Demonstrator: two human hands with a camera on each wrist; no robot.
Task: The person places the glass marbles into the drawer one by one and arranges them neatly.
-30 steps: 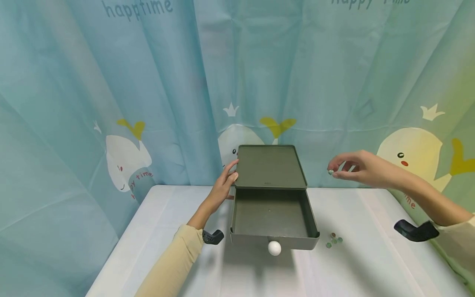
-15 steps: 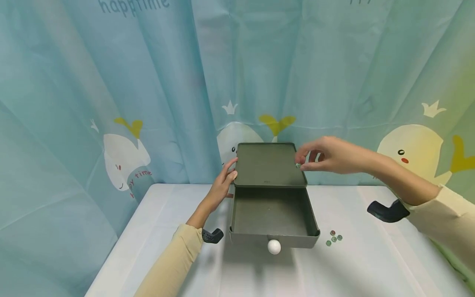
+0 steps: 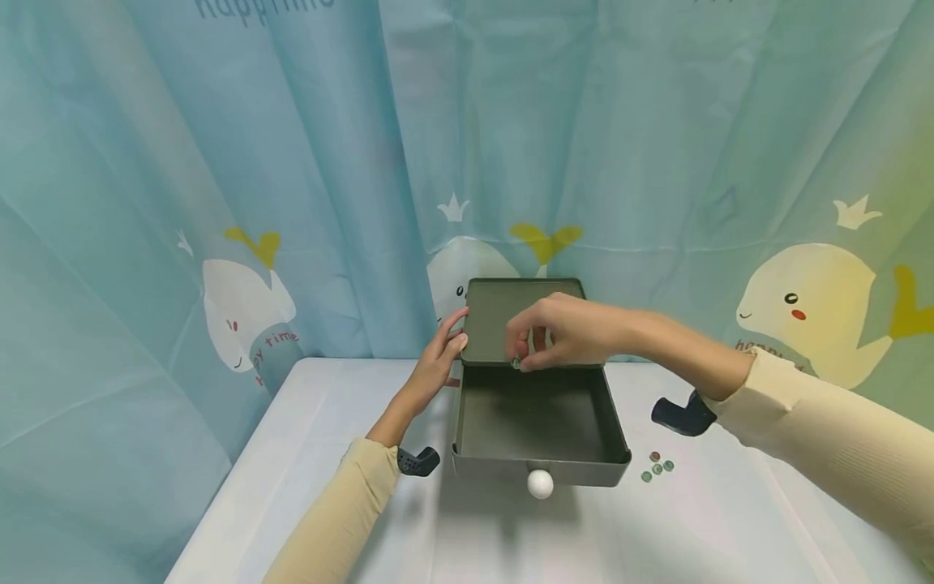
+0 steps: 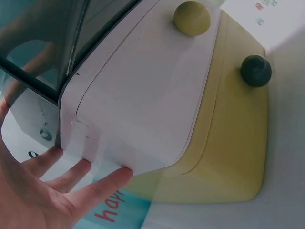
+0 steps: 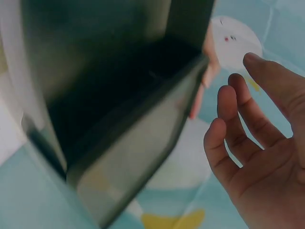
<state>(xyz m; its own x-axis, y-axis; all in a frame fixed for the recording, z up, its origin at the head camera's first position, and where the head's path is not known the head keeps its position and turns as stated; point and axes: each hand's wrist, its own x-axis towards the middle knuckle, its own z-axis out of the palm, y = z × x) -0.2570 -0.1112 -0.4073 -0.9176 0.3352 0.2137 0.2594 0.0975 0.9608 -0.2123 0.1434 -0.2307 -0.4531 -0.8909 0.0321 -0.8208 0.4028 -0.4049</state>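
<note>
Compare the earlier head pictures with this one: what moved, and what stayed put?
The right hand, pinching a small bead, swept left from beside the box to above the open drawer. The left hand stayed against the box's left side; the loose beads on the table stayed put.

Drawer box (image 3: 524, 308) at table (image 3: 306, 454) centre, open drawer (image 3: 538, 422) at its 6 o'clock; beads (image 3: 657, 467) at drawer's 3 o'clock.

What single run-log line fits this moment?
right hand: pinches marble over open drawer | left hand: steadies drawer box | spare marbles: on table
</note>
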